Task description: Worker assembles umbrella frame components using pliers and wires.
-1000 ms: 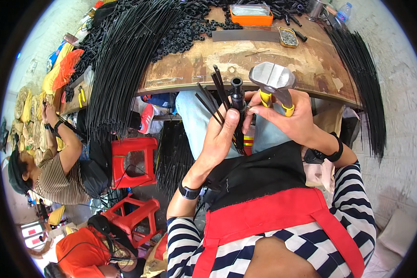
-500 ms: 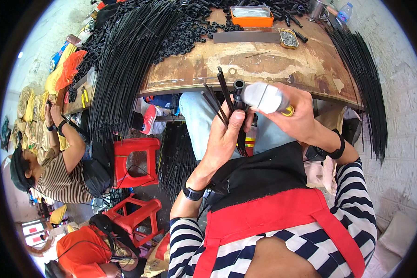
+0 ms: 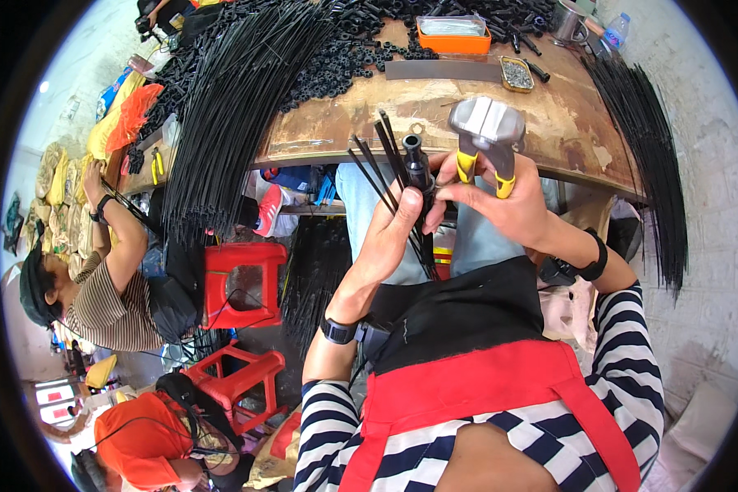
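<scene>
Clasps black rods (image 3: 394, 149) and 1 black tubular fitting (image 3: 417, 168) in left hand (image 3: 388, 240), yellow-handled metal pincers (image 3: 488, 125) in curled right hand (image 3: 517, 205), by near edge of brown wooden tabletop (image 3: 344, 119).

The tool's head (image 3: 485, 125) looks like bright, smooth metal, its yellow-and-black grips (image 3: 505, 186) like plastic; the black tube (image 3: 418, 170) seems glossy plastic; the tabletop (image 3: 562, 115) is wood (scuffed and patchy, with rough pale areas); the apron (image 3: 467, 320) is matt cloth; the orange box (image 3: 451, 45) is shiny plastic.
</scene>
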Motion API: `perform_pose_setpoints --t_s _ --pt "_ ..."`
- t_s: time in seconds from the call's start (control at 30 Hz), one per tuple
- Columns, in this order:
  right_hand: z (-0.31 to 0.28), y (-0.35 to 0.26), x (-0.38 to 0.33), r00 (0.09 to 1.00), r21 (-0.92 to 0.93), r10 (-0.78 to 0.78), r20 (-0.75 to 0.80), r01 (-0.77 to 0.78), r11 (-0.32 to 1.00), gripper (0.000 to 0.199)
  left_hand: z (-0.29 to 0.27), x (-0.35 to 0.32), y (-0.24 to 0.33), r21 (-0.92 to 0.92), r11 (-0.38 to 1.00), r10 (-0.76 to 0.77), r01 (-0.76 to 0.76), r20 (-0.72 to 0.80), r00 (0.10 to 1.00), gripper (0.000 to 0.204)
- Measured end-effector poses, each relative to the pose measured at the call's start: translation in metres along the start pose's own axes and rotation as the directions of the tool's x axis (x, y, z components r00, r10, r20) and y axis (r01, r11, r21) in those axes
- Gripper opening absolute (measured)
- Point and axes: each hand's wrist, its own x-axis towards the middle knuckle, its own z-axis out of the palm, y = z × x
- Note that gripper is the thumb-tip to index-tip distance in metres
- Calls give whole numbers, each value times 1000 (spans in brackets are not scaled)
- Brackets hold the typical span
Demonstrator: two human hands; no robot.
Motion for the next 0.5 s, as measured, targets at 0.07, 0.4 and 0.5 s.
perform_pose_setpoints --t_s 0.07,0.4,0.5 --pt "-8 1 -4 994 -115 -110 18 112 987 19 -3 1 0 -18 1000 -11 11 -11 1000 69" --pt "-56 -33 -50 955 -815 203 217 63 575 48 -6 6 4 20 1000 -19 19 -18 1000 75" --pt "-51 -43 -46 943 -885 265 202 60 461 57 -5 4 3 49 998 -35 36 -28 999 74"
